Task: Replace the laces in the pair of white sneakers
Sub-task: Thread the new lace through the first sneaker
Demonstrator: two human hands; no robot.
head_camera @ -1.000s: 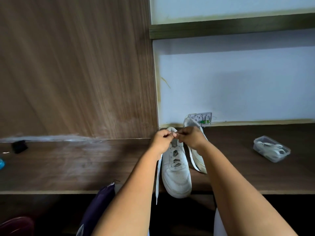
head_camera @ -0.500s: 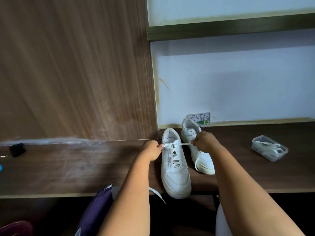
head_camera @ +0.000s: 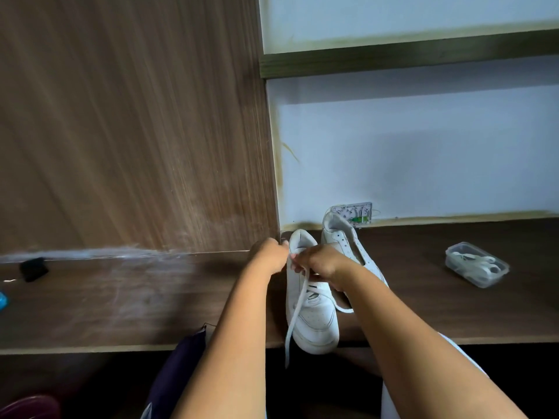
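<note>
Curled fingers of the left hand (head_camera: 270, 255) and right hand (head_camera: 320, 263) pinch a white lace (head_camera: 298, 309) over the near sneaker (head_camera: 311, 316), forearms converging; the second sneaker (head_camera: 344, 241) stands just behind on the bench (head_camera: 121, 306).

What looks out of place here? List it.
The wall socket behind the far sneaker has no cover, so its wiring shows. A loose lace from the near sneaker hangs over the desk edge.
</note>
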